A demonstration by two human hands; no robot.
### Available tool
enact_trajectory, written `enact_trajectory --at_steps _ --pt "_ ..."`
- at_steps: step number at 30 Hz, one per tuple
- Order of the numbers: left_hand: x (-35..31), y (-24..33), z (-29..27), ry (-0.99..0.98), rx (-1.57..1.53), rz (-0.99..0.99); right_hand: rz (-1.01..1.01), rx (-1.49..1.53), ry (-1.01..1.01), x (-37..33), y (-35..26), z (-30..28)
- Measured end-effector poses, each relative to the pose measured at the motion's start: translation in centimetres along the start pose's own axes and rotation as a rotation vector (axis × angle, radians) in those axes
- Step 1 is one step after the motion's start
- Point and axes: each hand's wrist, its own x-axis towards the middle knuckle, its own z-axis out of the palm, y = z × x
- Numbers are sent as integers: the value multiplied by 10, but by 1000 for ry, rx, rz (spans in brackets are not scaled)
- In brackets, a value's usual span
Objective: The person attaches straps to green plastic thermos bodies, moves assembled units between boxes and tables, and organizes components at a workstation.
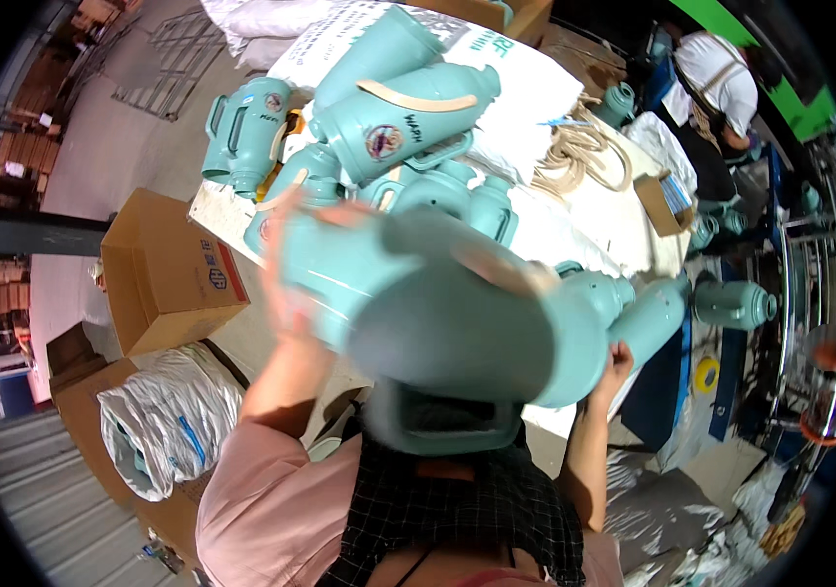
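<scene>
Flask (457,333), teal, motion-blurred, at near side of desk (625,235), between left hand (293,308) and right hand (616,368); cannot tell whether either grips.

The nearest flask (462,328) is plain teal and kinda blurry, tipped sideways around mid-scene. Its loop handle's on the near side, same teal color.

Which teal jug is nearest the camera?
The big, motion-blurred one in front of the black apron, between the left hand and right hand. It looks largest; the piled jugs beyond look smaller and sharper.
</scene>
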Motion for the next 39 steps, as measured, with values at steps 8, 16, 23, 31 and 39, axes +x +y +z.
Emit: enact_trajectory --at_steps 8,16,23,31,39 --pt "84 34 -335 1049 -50 169 572 -80 234 -1 111 -28" --pt "135 -69 -363 955 154 -650 10 -367 247 44 57 5" --pt "93 -119 -178 635 1166 347 156 -796 262 175 15 47" --pt "78 -253 56 -772 928 -303 17 -465 34 130 -50 36" --pt "133 -533 120 -964 1332 -240 -246 -191 -11 59 -118 20"
